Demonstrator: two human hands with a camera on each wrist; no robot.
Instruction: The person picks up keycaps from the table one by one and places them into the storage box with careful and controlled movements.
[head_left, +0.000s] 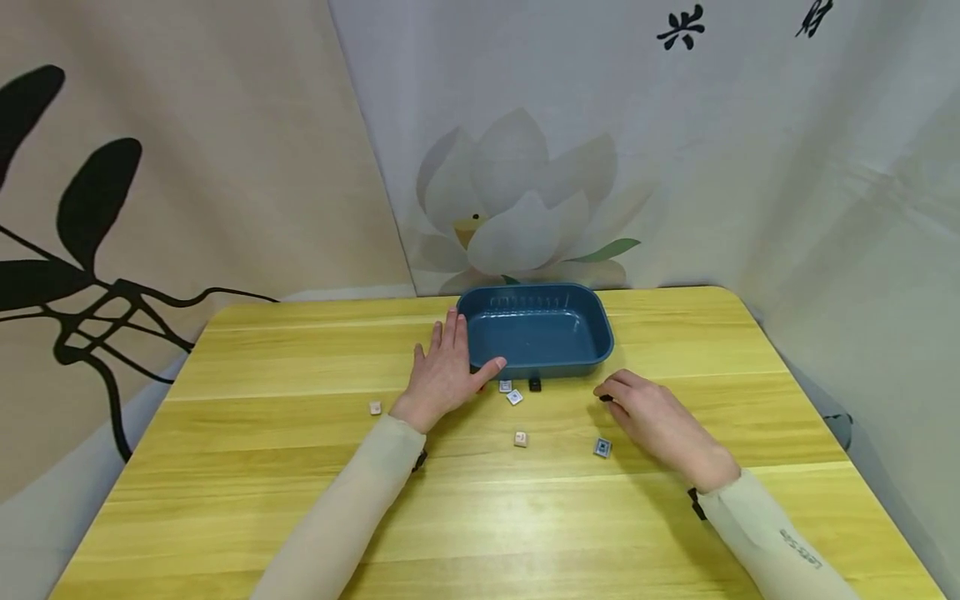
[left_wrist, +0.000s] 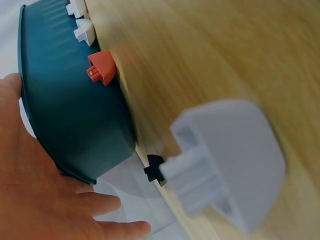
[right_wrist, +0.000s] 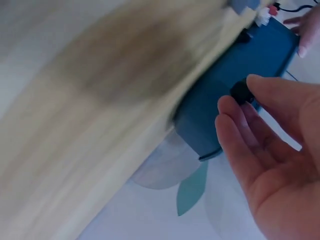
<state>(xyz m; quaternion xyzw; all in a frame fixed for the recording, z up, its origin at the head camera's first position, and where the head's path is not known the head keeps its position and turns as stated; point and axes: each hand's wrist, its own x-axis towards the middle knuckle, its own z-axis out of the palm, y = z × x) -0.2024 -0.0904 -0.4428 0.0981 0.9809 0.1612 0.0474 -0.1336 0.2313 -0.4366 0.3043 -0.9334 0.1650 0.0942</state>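
A dark blue rectangular basin (head_left: pixel 540 372) stands at the far side of the wooden table. My left hand (head_left: pixel 442 377) lies along its left end, fingers straight and spread, with the thumb over the front rim. Between thumb and fingertips, my right hand (head_left: pixel 660 421) pinches a black keycap (right_wrist: pixel 241 92), to the right of the basin's front corner. Against the basin's front wall are a red keycap (left_wrist: pixel 102 67), a white keycap (head_left: pixel 506 387) and another black keycap (head_left: pixel 535 385). A further black keycap (left_wrist: pixel 155 169), beside the basin's left end, is hidden by my left hand in the head view.
Nearer me lie a tilted white keycap (head_left: pixel 514 398), a pale keycap (head_left: pixel 521 439) and a grey keycap (head_left: pixel 602 447). Another pale keycap (head_left: pixel 375 408) sits left of my left wrist. A printed cloth (head_left: pixel 300 167) hangs behind the table (head_left: pixel 480 533).
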